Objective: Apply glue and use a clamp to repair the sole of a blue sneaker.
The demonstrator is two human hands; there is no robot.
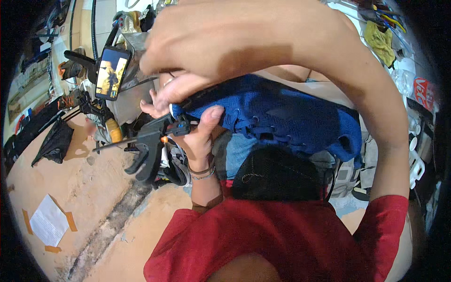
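Note:
A blue knit sneaker with blue laces lies on its side across my lap, its toe pointing left. My left hand grips the toe end, thumb pressed on the upper. A black bar clamp with a trigger handle sits at the toe, its jaw close against my left palm. My right arm arches over the shoe from the right. Its hand is curled above and beyond the toe, knuckles up. Fingers show below it beside the toe, blurred. What the right hand holds, if anything, is hidden.
A phone stands lit at the left on a holder. A black cloth and a taped paper sheet lie on the floor. A yellow cloth and a red-labelled bottle are at the right. A black cap brim covers part of my lap.

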